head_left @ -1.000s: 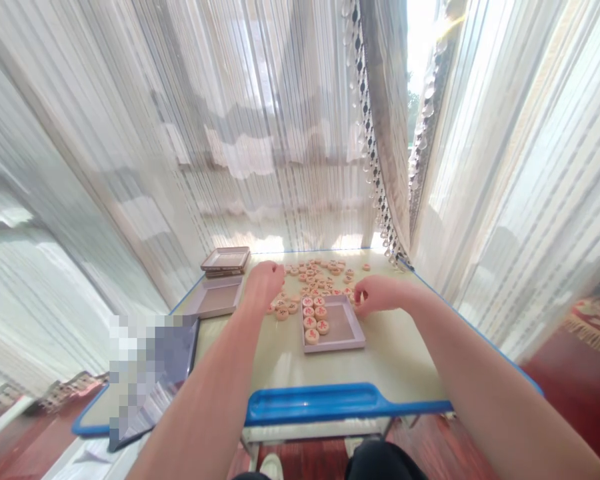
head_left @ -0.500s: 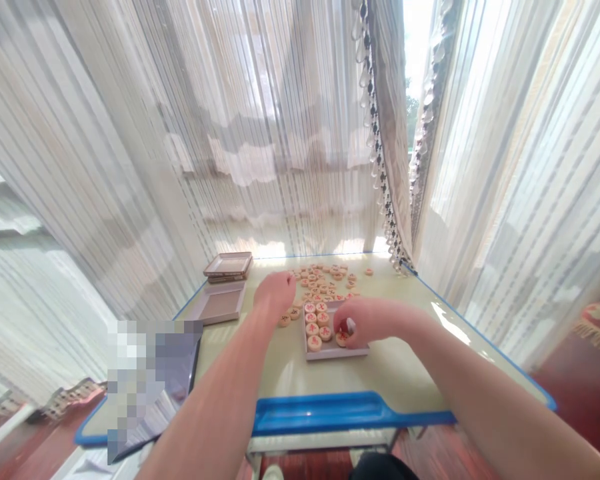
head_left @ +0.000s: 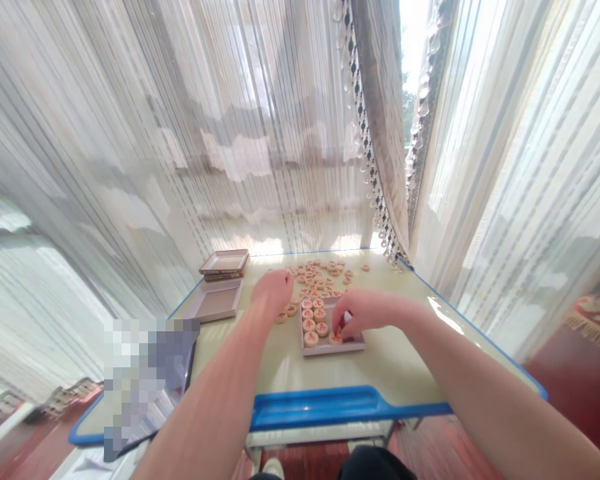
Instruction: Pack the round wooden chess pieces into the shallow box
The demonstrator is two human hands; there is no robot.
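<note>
My right hand (head_left: 356, 312) reaches into a shallow box tray (head_left: 353, 347), its thumb and fingertips on a round wooden Chinese chess piece (head_left: 335, 339) with a red character. To the left of that piece, several more red-marked pieces (head_left: 309, 325) lie in two columns, face up. My left hand (head_left: 274, 291) is curled closed over the table, beyond the tray and to its left. Whatever its fingers hold is hidden from view. Close below it are a couple of loose pieces (head_left: 291, 310) on the tabletop.
Many loose chess pieces (head_left: 316, 272) are scattered behind the tray. At the left stand an open box part (head_left: 215, 300) and stacked boxes (head_left: 224, 261). A dark-edged, blurred-out object (head_left: 180, 373) lies front left. The table has a blue trough (head_left: 315, 403); curtains (head_left: 280, 167) hang behind it.
The piece under my right fingers has slid slightly left in the tray, closer to the other pieces. My left hand stays about where it was; the whole view has shifted a little.
</note>
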